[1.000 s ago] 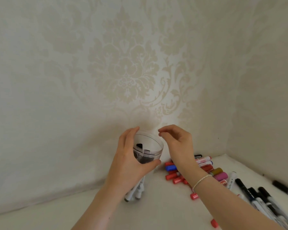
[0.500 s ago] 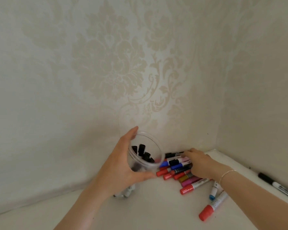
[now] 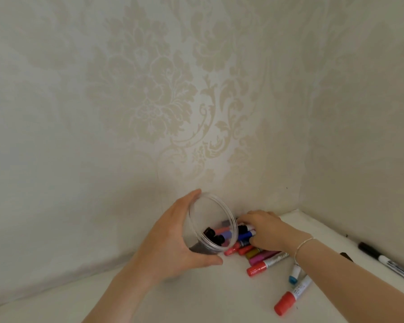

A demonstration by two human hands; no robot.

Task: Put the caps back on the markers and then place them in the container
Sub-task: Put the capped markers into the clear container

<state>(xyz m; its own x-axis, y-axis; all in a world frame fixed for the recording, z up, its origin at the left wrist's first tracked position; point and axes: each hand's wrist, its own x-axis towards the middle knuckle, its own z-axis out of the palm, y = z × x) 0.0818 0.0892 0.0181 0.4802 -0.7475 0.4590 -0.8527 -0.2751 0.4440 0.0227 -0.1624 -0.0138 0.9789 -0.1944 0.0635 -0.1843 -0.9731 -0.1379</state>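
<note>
The person's left hand (image 3: 173, 238) has its grip wrapped around a clear round plastic container (image 3: 207, 226), tipped with its mouth toward the camera and capped markers lying inside it. Just right of the container's rim, the right hand (image 3: 265, 230) rests on a heap of capped coloured markers (image 3: 254, 249) on the white table (image 3: 196, 297), its fingers curled over the blue and black ones; whether that grip has closed on one cannot be told. Farther right, apart from both grips, lie a red-capped white marker (image 3: 292, 296) and a black marker (image 3: 387, 261).
</note>
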